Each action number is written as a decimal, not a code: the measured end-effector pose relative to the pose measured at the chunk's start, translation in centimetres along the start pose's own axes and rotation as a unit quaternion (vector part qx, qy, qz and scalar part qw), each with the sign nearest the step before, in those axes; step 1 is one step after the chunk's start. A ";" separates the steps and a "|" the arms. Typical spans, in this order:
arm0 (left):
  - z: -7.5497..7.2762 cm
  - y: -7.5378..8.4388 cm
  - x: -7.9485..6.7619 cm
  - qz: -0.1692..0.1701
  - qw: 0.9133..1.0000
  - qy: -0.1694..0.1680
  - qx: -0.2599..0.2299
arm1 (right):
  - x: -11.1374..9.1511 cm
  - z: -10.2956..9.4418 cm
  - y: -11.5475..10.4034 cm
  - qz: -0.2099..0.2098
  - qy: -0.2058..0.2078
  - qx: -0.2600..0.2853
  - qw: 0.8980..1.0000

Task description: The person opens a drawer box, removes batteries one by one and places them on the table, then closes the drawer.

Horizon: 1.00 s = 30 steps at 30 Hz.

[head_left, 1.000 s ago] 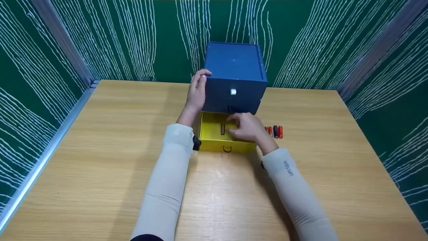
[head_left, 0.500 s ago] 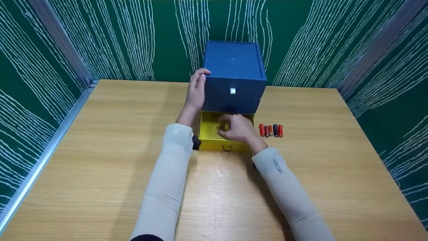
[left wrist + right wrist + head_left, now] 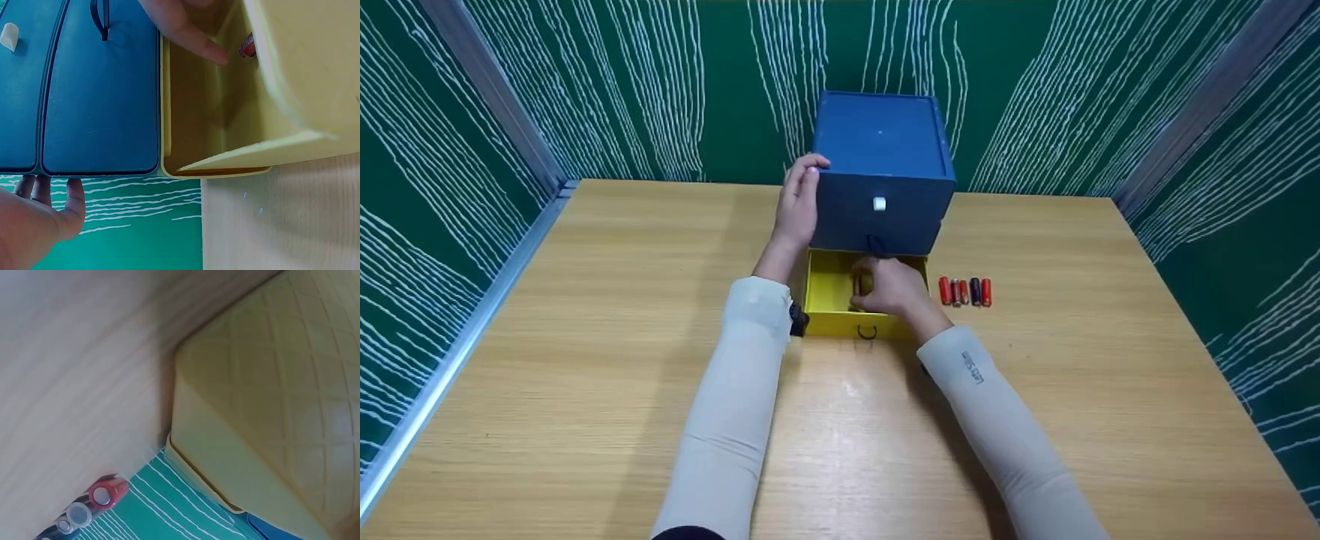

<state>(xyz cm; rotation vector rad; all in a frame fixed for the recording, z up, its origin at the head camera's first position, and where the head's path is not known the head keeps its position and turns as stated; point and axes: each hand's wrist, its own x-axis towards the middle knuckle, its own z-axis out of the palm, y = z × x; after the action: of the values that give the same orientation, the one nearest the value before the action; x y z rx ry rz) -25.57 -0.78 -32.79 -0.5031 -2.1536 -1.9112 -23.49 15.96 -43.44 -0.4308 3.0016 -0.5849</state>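
Note:
Two drawers show on a blue cabinet (image 3: 885, 139), and a yellow drawer (image 3: 825, 324) is pulled out below them. My right hand (image 3: 894, 288) reaches into that drawer, its thumb and forefinger curled round a small brown-red battery (image 3: 856, 285). One end of the battery (image 3: 246, 46) shows close to a fingertip in the left wrist view; the drawer front hides the rest. Flat against the cabinet's left side, my left hand (image 3: 796, 206) rests with straight fingers, its tips at the top edge.
Several batteries (image 3: 964, 291), red, orange and dark, stand in a row on the wooden table (image 3: 622, 337), right of the drawer. A white knob (image 3: 880, 203) and a dark loop (image 3: 875, 244) are on the blue fronts. A green patterned wall (image 3: 735, 90) rises behind the cabinet.
My right hand has moved left inside the yellow drawer and closed in round the battery. The row of batteries has come fully into sight. My left hand has stayed on the cabinet.

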 end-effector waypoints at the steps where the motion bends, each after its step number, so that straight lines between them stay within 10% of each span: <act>1: 0.0 0.0 0.0 -0.002 1.000 0.000 0.000 | 0.0 0.0 0.0 0.007 -0.004 -0.003 1.000; 30: -0.1 -1.2 0.7 -0.012 1.000 -0.001 -0.017 | 0.0 0.3 0.0 0.016 -0.010 -0.037 0.999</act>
<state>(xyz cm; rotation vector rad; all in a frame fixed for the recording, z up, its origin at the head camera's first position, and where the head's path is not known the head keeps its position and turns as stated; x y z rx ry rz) -26.69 -0.91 -33.61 -0.4876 -2.1416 -1.9636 -23.47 15.82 -43.72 -0.3886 3.0117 -0.4651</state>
